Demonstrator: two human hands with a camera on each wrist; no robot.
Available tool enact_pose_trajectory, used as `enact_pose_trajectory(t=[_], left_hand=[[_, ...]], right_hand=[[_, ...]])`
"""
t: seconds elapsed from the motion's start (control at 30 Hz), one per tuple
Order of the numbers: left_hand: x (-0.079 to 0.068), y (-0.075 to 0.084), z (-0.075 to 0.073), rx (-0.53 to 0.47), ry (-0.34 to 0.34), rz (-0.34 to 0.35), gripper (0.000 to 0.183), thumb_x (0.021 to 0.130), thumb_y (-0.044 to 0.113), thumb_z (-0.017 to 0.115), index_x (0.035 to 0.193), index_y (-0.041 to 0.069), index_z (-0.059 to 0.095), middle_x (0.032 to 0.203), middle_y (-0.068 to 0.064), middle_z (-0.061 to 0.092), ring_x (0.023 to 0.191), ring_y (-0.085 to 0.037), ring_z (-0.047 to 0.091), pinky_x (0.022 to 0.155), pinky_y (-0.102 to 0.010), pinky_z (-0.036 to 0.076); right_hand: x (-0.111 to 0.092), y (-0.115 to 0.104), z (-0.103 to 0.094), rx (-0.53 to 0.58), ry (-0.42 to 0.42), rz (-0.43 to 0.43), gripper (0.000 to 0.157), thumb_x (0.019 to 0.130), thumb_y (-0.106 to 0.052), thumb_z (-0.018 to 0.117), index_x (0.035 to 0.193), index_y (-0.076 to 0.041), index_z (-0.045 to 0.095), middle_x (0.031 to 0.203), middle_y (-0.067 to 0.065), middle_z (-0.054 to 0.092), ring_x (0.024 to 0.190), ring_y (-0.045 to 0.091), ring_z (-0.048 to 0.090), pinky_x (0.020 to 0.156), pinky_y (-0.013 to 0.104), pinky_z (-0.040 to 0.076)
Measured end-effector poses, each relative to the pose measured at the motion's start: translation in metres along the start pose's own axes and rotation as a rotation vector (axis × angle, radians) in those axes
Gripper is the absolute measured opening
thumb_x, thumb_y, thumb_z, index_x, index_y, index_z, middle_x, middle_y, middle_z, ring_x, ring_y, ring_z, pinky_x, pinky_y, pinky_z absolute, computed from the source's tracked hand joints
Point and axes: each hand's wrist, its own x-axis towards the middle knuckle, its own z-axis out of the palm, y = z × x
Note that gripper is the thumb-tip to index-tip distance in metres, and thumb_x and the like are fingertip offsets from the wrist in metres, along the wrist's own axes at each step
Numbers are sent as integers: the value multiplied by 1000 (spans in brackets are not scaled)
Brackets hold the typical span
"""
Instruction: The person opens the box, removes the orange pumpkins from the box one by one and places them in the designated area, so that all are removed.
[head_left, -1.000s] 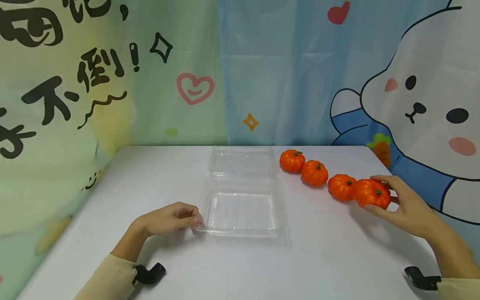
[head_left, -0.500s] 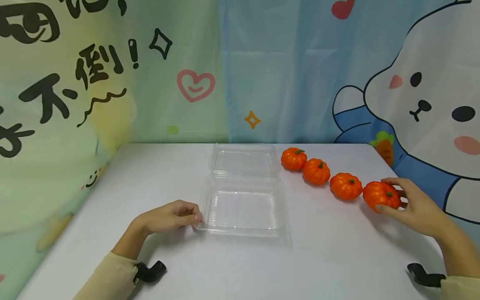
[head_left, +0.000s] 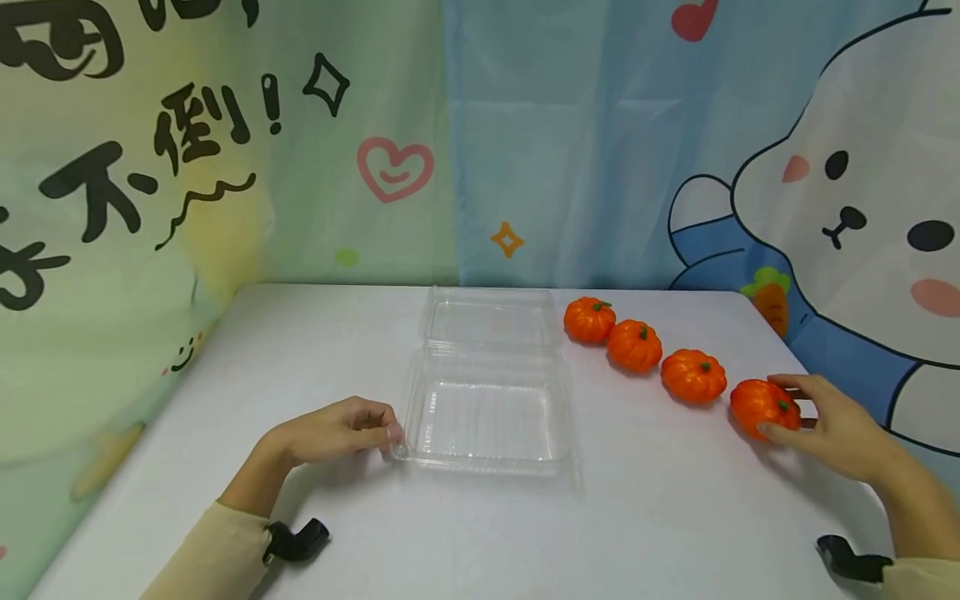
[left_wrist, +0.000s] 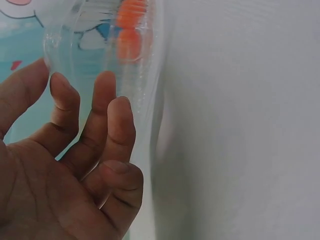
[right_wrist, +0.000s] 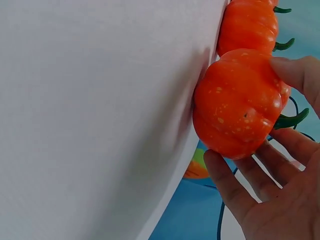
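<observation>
At the right of the head view, my right hand (head_left: pixel 847 432) grips an orange toy pumpkin (head_left: pixel 762 408) with a green stem, thumb on the near side and fingers behind. The right wrist view shows this pumpkin (right_wrist: pixel 240 105) at the tabletop. My left hand (head_left: pixel 337 432) pinches the near left corner of a clear plastic clamshell box (head_left: pixel 487 417), whose lid (head_left: pixel 491 323) lies folded back, away from me. In the left wrist view, the thumb and index finger meet at the box's edge; the other fingers are bent. Nothing can be seen inside the box.
Between the box and the held pumpkin, three more toy pumpkins stand in a slanting row: a far one (head_left: pixel 588 320), a middle one (head_left: pixel 633 346) and a nearer one (head_left: pixel 693 376). A printed curtain (head_left: pixel 540 150) hangs behind the white table (head_left: pixel 480 542).
My right hand has carried the pumpkin rightward, away from the neighbouring one, and then lowered it to the table. A gap now separates the two. My left hand stays at the box corner.
</observation>
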Motion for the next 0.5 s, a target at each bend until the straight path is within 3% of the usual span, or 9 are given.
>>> enact_pose_trajectory(t=[0.2,0.4,0.5], left_hand=[[-4,5,-4,47,34,-10,22,106,24,57,102,6,69,95,-10,63,85,-14,50,73,-28,42],[-9,11,-12,90,75,-53,22,106,27,56,106,10,71,106,-8,67,98,-20,56,80,-36,45],[-8,11,-14,113,86,-37,22,106,24,54,105,8,70,112,-8,70,102,-22,58,83,-38,46]], right_hand=[[-1,4,2,-27,-16,-13,82,92,-37,77,145,13,40,138,38,40,117,55,43,89,71,48],[1,-3,3,-53,-52,0,83,97,-39,70,152,11,32,144,42,37,122,59,40,93,76,41],[4,-9,2,-66,-41,-1,85,96,-40,70,154,7,29,147,44,34,126,62,36,93,80,36]])
